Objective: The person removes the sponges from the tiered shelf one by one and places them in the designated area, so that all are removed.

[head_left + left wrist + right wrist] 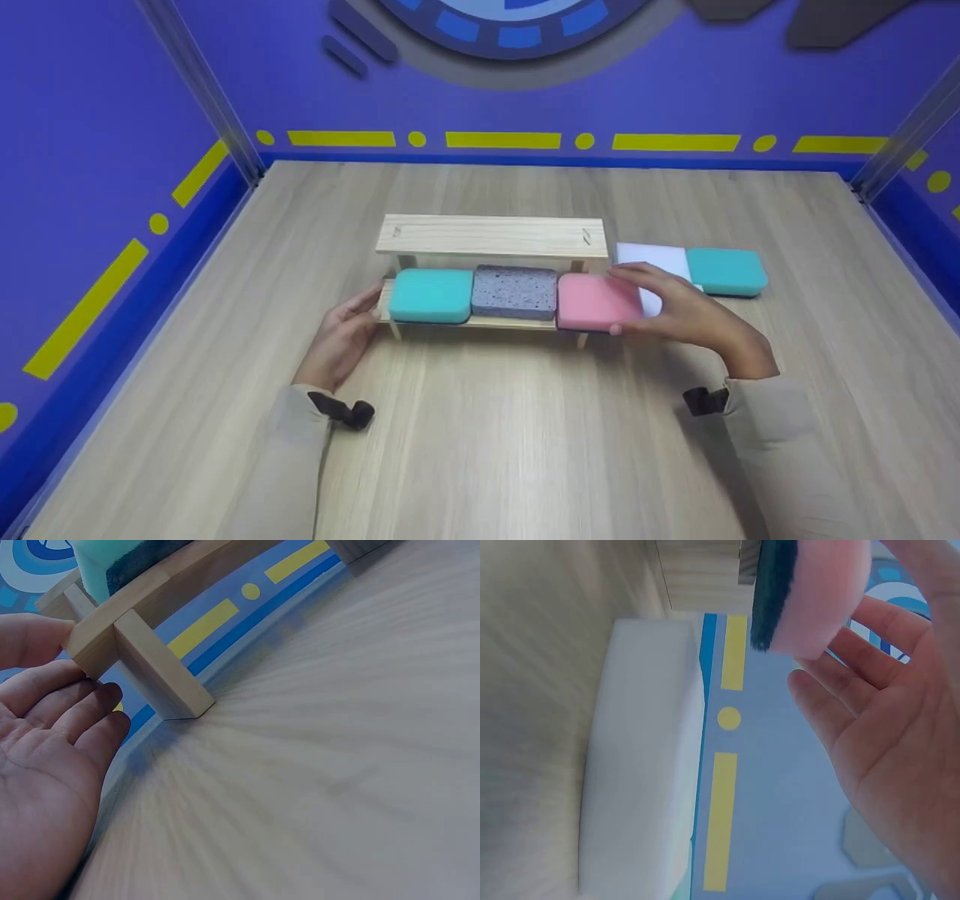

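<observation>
Pinches the pink sponge (596, 300) by its right side in the nearer right hand (686, 313), leftward of the palm, at the right end of the left-to-right front shelf (514, 323), beside the grey sponge (514, 292); grips the shelf's opposite end with the left hand (341, 339).

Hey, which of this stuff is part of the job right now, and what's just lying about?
Looks part of the job:
wooden stand, gripped by the left hand
pink sponge, held by the right hand
left turquoise sponge and grey sponge, on the stand

Seemingly just lying about:
white block, on the table
right turquoise sponge, next to it
</observation>
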`<state>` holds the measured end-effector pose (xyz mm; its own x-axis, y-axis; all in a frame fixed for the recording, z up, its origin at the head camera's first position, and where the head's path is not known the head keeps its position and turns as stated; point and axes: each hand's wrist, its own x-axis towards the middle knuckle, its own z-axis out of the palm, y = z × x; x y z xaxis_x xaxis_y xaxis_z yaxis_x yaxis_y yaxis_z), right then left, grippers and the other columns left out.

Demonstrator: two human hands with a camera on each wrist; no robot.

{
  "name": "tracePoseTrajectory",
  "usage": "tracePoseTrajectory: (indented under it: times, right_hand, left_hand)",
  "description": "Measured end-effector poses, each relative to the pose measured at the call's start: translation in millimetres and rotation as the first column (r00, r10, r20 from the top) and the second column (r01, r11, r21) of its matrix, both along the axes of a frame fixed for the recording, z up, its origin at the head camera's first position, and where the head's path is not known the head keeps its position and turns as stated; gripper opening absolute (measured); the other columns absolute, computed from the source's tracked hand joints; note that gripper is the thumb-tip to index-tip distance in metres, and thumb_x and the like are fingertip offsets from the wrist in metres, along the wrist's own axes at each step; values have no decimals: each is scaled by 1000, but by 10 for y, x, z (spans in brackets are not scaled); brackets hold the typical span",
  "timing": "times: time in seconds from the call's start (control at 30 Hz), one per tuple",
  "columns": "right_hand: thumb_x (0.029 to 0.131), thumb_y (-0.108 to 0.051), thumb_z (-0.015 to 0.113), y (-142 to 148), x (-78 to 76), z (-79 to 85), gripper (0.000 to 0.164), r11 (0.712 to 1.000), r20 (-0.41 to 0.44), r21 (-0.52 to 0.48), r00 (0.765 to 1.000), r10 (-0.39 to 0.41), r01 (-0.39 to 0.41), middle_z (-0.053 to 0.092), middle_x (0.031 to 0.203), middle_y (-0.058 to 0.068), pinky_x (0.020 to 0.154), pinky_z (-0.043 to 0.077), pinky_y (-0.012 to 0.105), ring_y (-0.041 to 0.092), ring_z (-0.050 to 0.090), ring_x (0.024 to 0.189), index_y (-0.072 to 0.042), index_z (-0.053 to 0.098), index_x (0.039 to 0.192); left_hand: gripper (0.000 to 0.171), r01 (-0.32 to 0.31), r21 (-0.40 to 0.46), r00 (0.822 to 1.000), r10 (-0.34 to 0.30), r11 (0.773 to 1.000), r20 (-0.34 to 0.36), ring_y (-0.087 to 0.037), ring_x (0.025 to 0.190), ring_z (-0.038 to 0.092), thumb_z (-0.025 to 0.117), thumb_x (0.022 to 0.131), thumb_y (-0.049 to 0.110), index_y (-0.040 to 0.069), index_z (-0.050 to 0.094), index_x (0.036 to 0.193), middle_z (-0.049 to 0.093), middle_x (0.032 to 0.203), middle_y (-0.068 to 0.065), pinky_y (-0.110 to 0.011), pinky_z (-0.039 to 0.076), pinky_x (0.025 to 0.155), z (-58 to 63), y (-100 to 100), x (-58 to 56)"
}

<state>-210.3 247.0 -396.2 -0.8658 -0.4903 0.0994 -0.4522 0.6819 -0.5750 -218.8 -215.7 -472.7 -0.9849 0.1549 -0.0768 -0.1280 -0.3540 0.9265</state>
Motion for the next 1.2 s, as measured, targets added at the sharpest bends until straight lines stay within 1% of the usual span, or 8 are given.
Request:
tracePoseTrajectory:
  times: [0.23, 0.43, 0.6, 0.7, 0.9, 1.03, 1.13, 1.2]
  right_hand:
    - [77, -34, 80, -45, -16, -32, 77, 999, -36, 12, 998, 42, -42, 48, 141, 19, 108, 39, 53, 37, 43, 132, -3, 48, 140]
    - [77, -31, 80, -64, -10, -34, 75, 999, -56, 23, 997, 47, -46, 50, 139, 18, 107, 41, 52, 36, 46, 129, -3, 49, 139]
    - [78, -33, 79, -72, -2, -32, 73, 999, -47, 24, 998, 35, -34, 51, 138, 18, 106, 42, 53, 36, 47, 128, -3, 50, 138]
    - [79, -36, 78, -73, 3, -30, 72, 999, -36, 26, 999, 27, -26, 51, 138, 18, 105, 42, 54, 36, 47, 127, -4, 50, 138]
    - [80, -35, 77, -71, 4, -35, 70, 999, -33, 29, 999, 19, -18, 51, 137, 17, 104, 43, 53, 35, 48, 126, -4, 51, 138]
    - [80, -35, 77, -66, 12, -38, 69, 999, -33, 27, 999, 17, -16, 52, 136, 16, 103, 45, 52, 34, 49, 124, -6, 51, 137]
    - [81, -36, 76, -67, 20, -34, 69, 999, -30, 31, 999, 14, -13, 51, 137, 17, 103, 44, 53, 35, 49, 124, -6, 51, 138]
    - [82, -37, 75, -70, 20, -30, 69, 999, -33, 36, 999, 11, -10, 51, 137, 17, 103, 44, 54, 35, 48, 125, -5, 51, 138]
  left_hand:
    - [56, 1, 5, 1000, -1, 1000, 17, -18, 139, 35, 43, 93, -8, -6, 29, 147, 28, 156, -17, -21, 38, 109, 3, 0, 2]
    - [57, -6, -7, 1000, 6, 1000, 19, -20, 141, 32, 44, 92, -9, -6, 28, 147, 27, 156, -18, -19, 39, 108, -5, -8, -7]
    - [57, 1, 3, 1000, -1, 1000, 10, -23, 145, 25, 43, 93, -9, -5, 27, 147, 26, 157, -17, -24, 34, 113, -5, -11, -6]
    - [56, 1, 6, 1000, -1, 1000, 13, -23, 146, 25, 43, 93, -8, -5, 27, 147, 27, 157, -17, -25, 32, 115, -6, -12, -7]
    - [57, -15, 10, 1000, 15, 1000, 15, -23, 144, 27, 42, 92, -11, -7, 27, 147, 27, 156, -18, -21, 38, 110, -16, -4, -13]
    - [56, -13, 13, 1000, 13, 1000, 5, -23, 144, 28, 42, 92, -11, -8, 28, 146, 27, 156, -19, -24, 36, 112, -23, -4, -11]
    - [56, -13, 11, 1000, 13, 1000, 6, -23, 143, 28, 42, 92, -11, -7, 28, 146, 28, 156, -18, -25, 34, 114, -24, -5, -9]
    - [56, -13, 5, 1000, 13, 1000, 9, -22, 143, 29, 43, 92, -10, -6, 29, 147, 28, 156, -17, -24, 36, 112, -17, -4, -10]
